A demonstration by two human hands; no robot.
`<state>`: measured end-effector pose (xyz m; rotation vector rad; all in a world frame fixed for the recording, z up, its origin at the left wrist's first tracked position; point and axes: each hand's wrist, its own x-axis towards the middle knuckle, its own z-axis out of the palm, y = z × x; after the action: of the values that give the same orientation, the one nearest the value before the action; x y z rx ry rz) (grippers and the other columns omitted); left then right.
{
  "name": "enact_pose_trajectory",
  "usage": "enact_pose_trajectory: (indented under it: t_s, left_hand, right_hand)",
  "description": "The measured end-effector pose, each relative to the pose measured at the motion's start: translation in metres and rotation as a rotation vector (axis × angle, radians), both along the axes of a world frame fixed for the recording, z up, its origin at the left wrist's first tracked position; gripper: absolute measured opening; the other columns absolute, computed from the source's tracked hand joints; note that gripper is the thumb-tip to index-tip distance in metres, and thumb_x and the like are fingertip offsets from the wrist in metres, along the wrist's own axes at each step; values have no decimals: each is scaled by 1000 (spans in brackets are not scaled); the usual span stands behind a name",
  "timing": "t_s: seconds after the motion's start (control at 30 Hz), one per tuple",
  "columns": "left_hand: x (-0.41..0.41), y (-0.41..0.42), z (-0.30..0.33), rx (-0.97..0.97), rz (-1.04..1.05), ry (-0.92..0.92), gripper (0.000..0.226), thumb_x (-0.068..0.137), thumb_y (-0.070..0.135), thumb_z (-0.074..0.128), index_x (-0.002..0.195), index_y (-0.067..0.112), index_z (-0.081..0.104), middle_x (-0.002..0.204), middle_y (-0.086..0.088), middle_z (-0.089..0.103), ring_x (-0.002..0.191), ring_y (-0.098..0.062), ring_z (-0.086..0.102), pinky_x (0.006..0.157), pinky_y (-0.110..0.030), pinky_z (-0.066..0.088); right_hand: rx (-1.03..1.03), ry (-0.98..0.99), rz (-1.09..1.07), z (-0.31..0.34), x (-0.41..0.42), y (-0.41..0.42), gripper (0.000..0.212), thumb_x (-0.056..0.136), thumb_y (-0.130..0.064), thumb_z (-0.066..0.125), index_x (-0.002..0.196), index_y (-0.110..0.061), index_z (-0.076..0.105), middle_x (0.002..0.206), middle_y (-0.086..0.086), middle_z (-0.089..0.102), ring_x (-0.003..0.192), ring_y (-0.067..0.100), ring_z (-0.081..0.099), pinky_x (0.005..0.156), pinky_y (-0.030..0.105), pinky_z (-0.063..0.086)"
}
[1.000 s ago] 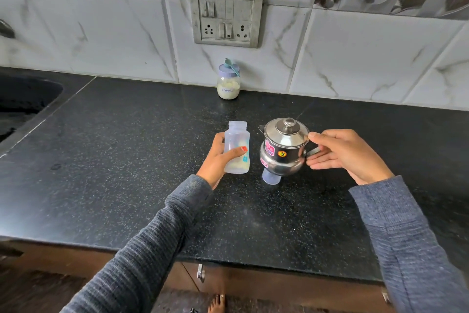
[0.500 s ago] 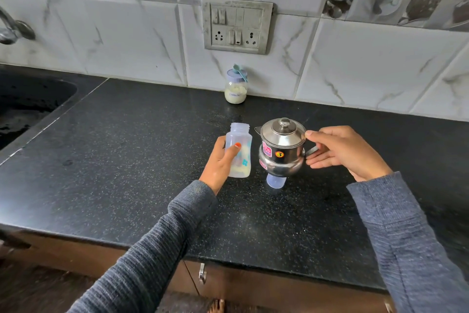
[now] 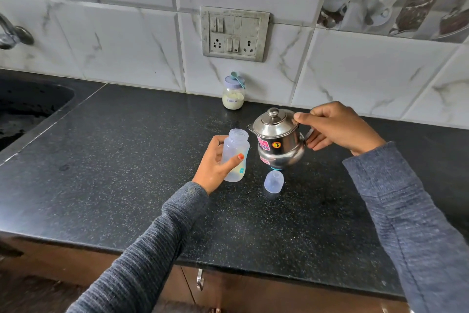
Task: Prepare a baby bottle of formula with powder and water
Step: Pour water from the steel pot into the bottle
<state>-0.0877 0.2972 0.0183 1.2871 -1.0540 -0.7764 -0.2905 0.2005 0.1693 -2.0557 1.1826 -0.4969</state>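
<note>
Where the dark sink (image 3: 28,107) ends at the far left, a black speckled stone counter (image 3: 114,173) begins, glossy, backed by white marble-look wall tiles (image 3: 121,41) with a grey switch plate (image 3: 234,33). Against the wall stands a small glass jar (image 3: 233,95) of pale powder, a teal scoop (image 3: 238,79) lying on its lilac lid. Nearer, the left hand (image 3: 215,163) has its fingers wrapped around the open, translucent plastic baby bottle (image 3: 236,152), held a little tilted — some pale powder shows at its bottom. Just right, a rounded steel kettle (image 3: 278,142) with stickers is lifted above a bluish dome cap (image 3: 273,181). The right hand (image 3: 337,127) grips its handle, thumb on the lid.
</note>
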Motion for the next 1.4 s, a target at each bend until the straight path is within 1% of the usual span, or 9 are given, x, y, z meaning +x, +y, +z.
enact_pose_trajectory:
  t_s: [0.17,0.33,0.43,0.57,0.7,1.0,1.17,1.27,1.4]
  left_hand:
    - [3,1,5,-28,0,-15,39,72,30,68,105,30,48,109,3,63,99,-11,63,89,-30,51]
    - [10,4,9,-32,-4,-55,41,74,27,73,106,31,48,111,7,61,104,-14,61,92,-29,50]
    - [13,8,10,-36,6,-76,41,72,28,71,106,32,48,110,10,61,101,-7,61,91,-27,50]
    - [15,15,8,-20,0,-82,42,70,32,71,106,32,50,110,11,63,99,-2,62,92,-28,50]
    - [16,19,5,-1,-7,-91,50,63,47,71,107,33,50,112,9,63,103,-6,62,94,-29,49]
    - [12,15,1,12,-19,-99,49,65,45,71,108,31,51,111,10,64,104,-6,62,98,-33,47]
    - [11,13,3,11,-12,-114,48,66,45,70,108,33,50,113,13,62,104,-2,61,96,-25,47]
    - [11,13,5,3,-7,-132,44,71,33,72,108,34,49,112,14,61,100,5,60,92,-18,47]
    - [12,12,5,2,-16,-151,42,74,26,70,110,33,49,114,11,61,101,2,60,90,-15,46]
  right_hand:
    - [-149,91,65,22,16,-6,42,86,-41,63,72,-1,61,67,14,69,64,23,70,68,39,60]
    - [-269,215,167,37,30,-8,43,85,-45,61,70,-5,62,65,10,68,61,22,69,69,42,60]
    - [-323,268,219,42,37,-7,42,86,-47,59,65,-11,58,66,9,68,62,23,69,70,43,59]
    - [-330,351,293,45,46,-5,39,88,-50,53,67,-17,54,72,11,69,69,25,70,74,45,58]
    - [-282,407,344,45,46,-7,40,87,-55,49,70,-18,51,75,9,68,73,25,70,75,47,57]
    - [-196,344,416,42,41,-13,42,81,-52,52,77,-11,53,83,15,67,74,24,71,74,48,58]
    - [-231,324,439,42,36,-14,49,72,-59,49,76,-11,54,82,15,67,76,25,69,76,47,57]
    - [-290,342,461,44,35,-15,54,68,-65,47,75,-12,55,85,17,65,82,32,66,79,52,54]
    - [-288,316,479,43,33,-18,48,72,-59,50,73,-12,55,85,13,61,82,26,66,78,47,55]
